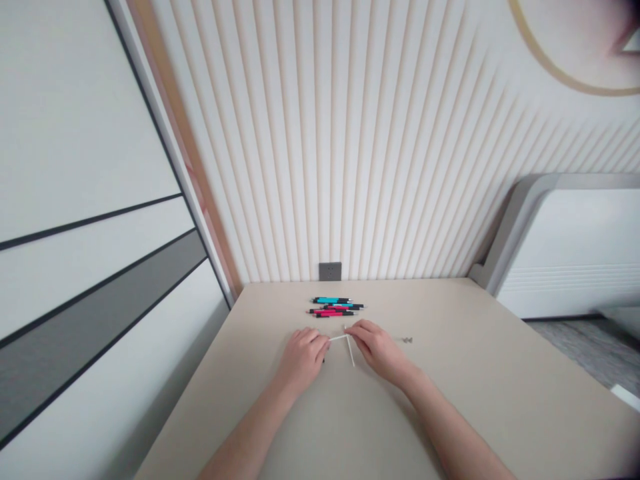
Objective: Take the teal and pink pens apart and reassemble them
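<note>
My left hand (301, 357) is closed, pinching a thin white stick that looks like a pen refill (338, 338). A small dark tip shows just below its fingers. My right hand (374, 345) is also closed, its fingertips together at the far end of that refill. A tiny bit pokes out above those fingertips, too small to make out. Between the hands, a second white refill (351, 353) slants toward me on the table. Beyond them lies a loose pile of several pens, some with blue barrels (327, 301) and some with red barrels (334, 313).
Right of my right hand, a few small metal pieces that look like springs (407, 340) lie on the beige table (450, 393). A ribbed wall with a dark socket (330, 271) closes off the back. White and grey cabinet panels (115, 293) flank the left; a bed headboard (575, 247) stands right.
</note>
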`<state>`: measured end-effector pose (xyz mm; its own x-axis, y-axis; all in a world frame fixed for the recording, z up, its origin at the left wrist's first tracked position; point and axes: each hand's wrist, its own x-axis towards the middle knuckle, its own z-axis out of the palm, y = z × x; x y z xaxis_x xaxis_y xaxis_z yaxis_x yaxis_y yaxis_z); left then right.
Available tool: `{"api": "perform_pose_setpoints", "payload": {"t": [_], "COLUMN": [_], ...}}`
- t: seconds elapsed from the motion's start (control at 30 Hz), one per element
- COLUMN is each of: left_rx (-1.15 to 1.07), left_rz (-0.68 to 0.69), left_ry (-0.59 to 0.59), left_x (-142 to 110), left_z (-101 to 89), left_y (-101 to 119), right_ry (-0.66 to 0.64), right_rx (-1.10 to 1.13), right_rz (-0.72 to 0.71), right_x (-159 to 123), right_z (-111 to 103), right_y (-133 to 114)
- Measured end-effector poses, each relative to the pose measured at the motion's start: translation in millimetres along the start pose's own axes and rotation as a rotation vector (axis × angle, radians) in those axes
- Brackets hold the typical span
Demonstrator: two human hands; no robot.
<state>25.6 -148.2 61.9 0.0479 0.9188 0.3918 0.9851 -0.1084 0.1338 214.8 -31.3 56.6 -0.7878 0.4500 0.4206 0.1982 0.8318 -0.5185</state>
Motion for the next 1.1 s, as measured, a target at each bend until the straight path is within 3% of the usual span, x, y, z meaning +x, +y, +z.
{"api": "perform_pose_setpoints", "payload": {"t": [0.33, 0.5, 0.77, 0.93, 1.1], "left_rx": [0.019, 0.121, 0.137, 0.136, 0.141], "left_rz": [-0.032, -0.124, -0.205, -0.200, -0.171], "left_ry": [0.043, 0.024, -0.087, -0.147, -0.158], "left_x": [0.0, 6.0, 36.2, 39.9, 36.3], "left_z": [4.9, 5.5, 21.5, 37.7, 44.8], "left_y": [2.4, 20.3, 67.1, 72.6, 72.9], "right_ry": [0.087, 0.098, -0.040, -0.161, -0.179], "right_rx": [0.031, -0.006, -0.054, -0.176, -0.260], "right_rz": [0.146, 0.229, 0.187, 0.235, 0.255], "right_x": [-2.0, -0.4, 0.1, -0.5, -1.3], "right_z": [-7.2, -7.8, -0.2, 0.5, 1.1], "right_y": [29.1, 30.4, 14.7, 12.9, 17.1]}}
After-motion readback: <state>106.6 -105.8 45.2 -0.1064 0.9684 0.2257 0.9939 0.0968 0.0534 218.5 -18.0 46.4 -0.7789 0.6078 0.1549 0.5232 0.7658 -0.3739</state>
